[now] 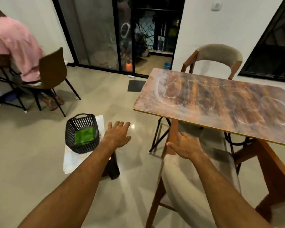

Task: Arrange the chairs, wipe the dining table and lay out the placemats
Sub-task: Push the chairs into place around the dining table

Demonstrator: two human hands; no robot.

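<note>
head view: the left hand [117,134] hangs in the air left of the tabletop [220,102], palm down, fingers straight and a little spread, holding nothing. the right hand [186,146] is below the tabletop's near left corner, on the top of the near chair [184,181]; its fingers bend over the pale backrest and the thumb sticks out sideways against the wooden post. this chair is blurred, and its seat end reaches in under the tabletop's near edge.

the tabletop is brown wood grain with whitish looping smears across it, and nothing stands on it. the far chair [219,55], with a pale curved back and wooden arms, stands at the tabletop's far side, its back close to that edge.

a black basket [81,134] sits on the floor side well left of the tabletop, just beside the left hand, with a folded green cloth [84,136] inside it. the basket rests on a pale flat surface [72,160] with a dark leg [113,170] below; whether that surface is a stool top or a sheet i cannot tell.

farther left of the tabletop, a person in a pink shirt [15,45] sits on a brown chair [53,68]. a dark mat [136,85] lies on the floor just off the tabletop's far left corner, before a glass sliding door [92,33].
</note>
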